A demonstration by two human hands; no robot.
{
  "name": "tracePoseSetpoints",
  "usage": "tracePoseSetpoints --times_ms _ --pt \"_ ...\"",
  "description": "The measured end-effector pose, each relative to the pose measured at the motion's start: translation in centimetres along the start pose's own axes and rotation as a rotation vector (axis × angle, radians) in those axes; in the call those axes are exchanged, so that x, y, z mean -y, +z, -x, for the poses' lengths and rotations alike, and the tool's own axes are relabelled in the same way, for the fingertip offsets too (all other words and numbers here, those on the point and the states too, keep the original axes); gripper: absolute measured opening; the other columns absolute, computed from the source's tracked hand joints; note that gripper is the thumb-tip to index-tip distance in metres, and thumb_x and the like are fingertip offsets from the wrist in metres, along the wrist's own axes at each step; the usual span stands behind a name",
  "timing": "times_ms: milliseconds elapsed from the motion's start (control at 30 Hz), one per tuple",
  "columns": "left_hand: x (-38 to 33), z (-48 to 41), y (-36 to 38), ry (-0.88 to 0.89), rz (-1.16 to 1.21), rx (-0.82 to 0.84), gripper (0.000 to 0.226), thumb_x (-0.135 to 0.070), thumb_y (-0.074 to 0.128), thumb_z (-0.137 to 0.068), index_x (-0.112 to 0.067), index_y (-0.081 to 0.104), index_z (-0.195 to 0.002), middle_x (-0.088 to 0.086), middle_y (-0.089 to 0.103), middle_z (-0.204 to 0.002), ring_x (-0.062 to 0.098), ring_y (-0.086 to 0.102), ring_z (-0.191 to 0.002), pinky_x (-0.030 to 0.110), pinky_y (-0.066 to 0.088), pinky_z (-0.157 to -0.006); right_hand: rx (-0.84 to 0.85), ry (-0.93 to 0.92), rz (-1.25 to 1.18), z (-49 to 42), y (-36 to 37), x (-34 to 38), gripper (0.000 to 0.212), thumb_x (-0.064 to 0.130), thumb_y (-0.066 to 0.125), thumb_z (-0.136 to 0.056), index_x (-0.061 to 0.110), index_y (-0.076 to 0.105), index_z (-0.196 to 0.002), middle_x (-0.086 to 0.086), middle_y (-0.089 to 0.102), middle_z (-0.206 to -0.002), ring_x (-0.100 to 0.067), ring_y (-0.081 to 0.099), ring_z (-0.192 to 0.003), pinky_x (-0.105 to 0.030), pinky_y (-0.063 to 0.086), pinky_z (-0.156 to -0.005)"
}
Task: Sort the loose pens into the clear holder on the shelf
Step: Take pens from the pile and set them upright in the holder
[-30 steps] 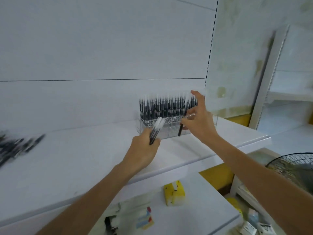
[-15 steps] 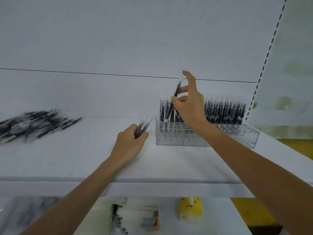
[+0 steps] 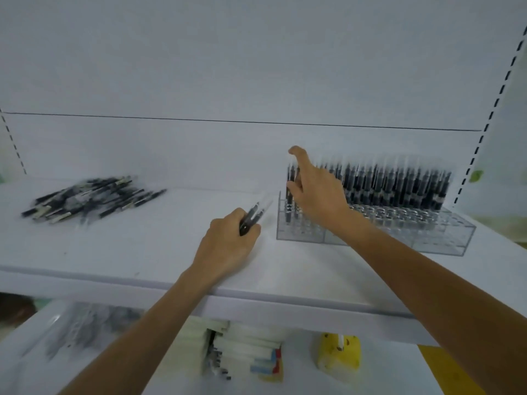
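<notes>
The clear holder (image 3: 399,238) stands on the white shelf (image 3: 128,252) at the right, its back rows full of upright black pens (image 3: 399,183). My right hand (image 3: 316,195) is at the holder's left end, thumb and fingers pinching a black pen (image 3: 289,205) that stands upright in a front-left slot, index finger raised. My left hand (image 3: 228,243) rests on the shelf just left of the holder and grips a small bunch of pens (image 3: 255,213) that point up and to the right. A pile of loose pens (image 3: 85,201) lies at the shelf's far left.
A white back panel rises behind the shelf. On a lower shelf sit a yellow object (image 3: 339,356), stacked white packs (image 3: 245,352) and dark blurred items (image 3: 85,326). Bare shelf surface lies between the loose pile and my left hand.
My right hand has brought its pen down from a tilt above the holder to upright in a slot at the left end. My left hand has kept its bunch in place.
</notes>
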State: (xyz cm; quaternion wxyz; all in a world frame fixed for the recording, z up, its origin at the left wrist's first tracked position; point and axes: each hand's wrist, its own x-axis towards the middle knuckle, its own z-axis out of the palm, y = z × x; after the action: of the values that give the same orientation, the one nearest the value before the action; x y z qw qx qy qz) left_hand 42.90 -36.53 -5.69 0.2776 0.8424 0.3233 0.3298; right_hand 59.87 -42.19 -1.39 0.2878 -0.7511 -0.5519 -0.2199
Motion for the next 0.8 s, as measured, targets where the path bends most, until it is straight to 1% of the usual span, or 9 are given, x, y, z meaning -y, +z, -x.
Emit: tracePoseSetpoints --times_ms 133,233,300,367,433,500,600,700,800 --pt "-0.2 -0.2 0.1 -0.013 0.024 0.000 0.027 -0.030 0.052 -0.090 -0.015 0.044 -0.069 0.003 0.051 -0.063 0.016 0.042 -0.055 0.027 0.032 -0.054 0.006 0.003 -0.128 0.1 -0.2 -0.3 0.058 0.015 0.053 -0.093 0.023 0.024 -0.143 -0.013 0.063 -0.068 -0.028 0.060 -0.058 -0.043 0.054 -0.058" --pt "-0.2 -0.3 0.0 -0.042 0.097 -0.039 0.028 -0.028 0.050 -0.091 -0.003 0.052 -0.079 0.013 0.059 -0.072 0.018 0.045 -0.058 0.028 0.035 -0.057 -0.080 -0.009 -0.291 1.0 -0.6 -0.1 0.058 0.014 0.053 -0.093 0.025 0.027 -0.144 -0.010 0.060 -0.064 -0.023 0.058 -0.056 -0.038 0.053 -0.059" --pt "-0.6 -0.1 0.0 -0.035 0.146 -0.055 0.025 -0.025 0.049 -0.092 -0.006 0.050 -0.076 0.007 0.057 -0.068 0.016 0.046 -0.058 0.026 0.035 -0.056 -0.105 0.001 -0.409 1.5 -1.1 0.5 0.050 0.015 0.054 -0.094 0.023 0.037 -0.140 -0.002 0.056 -0.063 -0.014 0.053 -0.055 -0.032 0.051 -0.062" --pt "-1.8 0.1 0.5 0.001 0.214 -0.068 0.024 -0.023 0.048 -0.093 -0.012 0.047 -0.072 0.001 0.056 -0.064 0.014 0.048 -0.057 0.024 0.038 -0.057 -0.035 0.040 -0.531 2.0 -1.6 1.5 0.035 0.021 0.057 -0.093 0.017 0.050 -0.127 0.001 0.059 -0.069 -0.006 0.054 -0.058 -0.028 0.051 -0.065" --pt "-3.3 0.2 1.4 0.034 0.294 -0.082 0.024 -0.023 0.047 -0.095 -0.013 0.048 -0.073 0.000 0.056 -0.064 0.013 0.049 -0.056 0.026 0.042 -0.058 0.051 0.099 -0.644 2.4 -1.9 2.5 0.028 0.025 0.060 -0.091 0.014 0.055 -0.117 0.000 0.064 -0.076 -0.005 0.059 -0.061 -0.024 0.053 -0.060" --pt "-4.4 0.2 2.2 0.043 0.379 -0.090 0.024 -0.024 0.046 -0.096 -0.010 0.049 -0.077 0.001 0.056 -0.062 0.011 0.049 -0.052 0.021 0.043 -0.052 0.082 0.184 -0.803 2.5 -2.4 2.8 0.025 0.021 0.061 -0.091 0.011 0.057 -0.114 0.000 0.063 -0.074 -0.003 0.061 -0.057 -0.020 0.053 -0.055" --pt "-4.8 0.3 2.6 0.079 0.442 -0.079 0.025 -0.024 0.041 -0.098 -0.015 0.048 -0.076 -0.001 0.055 -0.059 0.004 0.046 -0.043 0.014 0.037 -0.043 0.138 0.284 -1.072 2.6 -3.6 2.1 0.028 0.012 0.065 -0.088 0.006 0.057 -0.114 -0.004 0.065 -0.073 -0.005 0.065 -0.060 -0.022 0.057 -0.062" --pt "-4.3 0.3 2.8 0.069 0.473 -0.079 0.026 -0.024 0.036 -0.100 -0.015 0.052 -0.081 0.000 0.054 -0.057 0.004 0.045 -0.041 0.013 0.036 -0.042 0.182 0.256 -1.111 3.0 -4.0 1.3 0.035 0.004 0.069 -0.083 0.006 0.057 -0.116 -0.011 0.066 -0.084 -0.013 0.068 -0.071 -0.027 0.059 -0.067" --pt "-3.9 0.1 3.2 0.039 0.462 -0.082 0.029 -0.024 0.036 -0.100 -0.006 0.056 -0.090 0.002 0.054 -0.058 0.004 0.045 -0.042 0.014 0.038 -0.043 0.133 0.267 -1.053 3.3 -3.7 1.0 0.036 -0.002 0.070 -0.080 0.007 0.058 -0.113 -0.009 0.064 -0.083 -0.018 0.067 -0.073 -0.030 0.059 -0.071"
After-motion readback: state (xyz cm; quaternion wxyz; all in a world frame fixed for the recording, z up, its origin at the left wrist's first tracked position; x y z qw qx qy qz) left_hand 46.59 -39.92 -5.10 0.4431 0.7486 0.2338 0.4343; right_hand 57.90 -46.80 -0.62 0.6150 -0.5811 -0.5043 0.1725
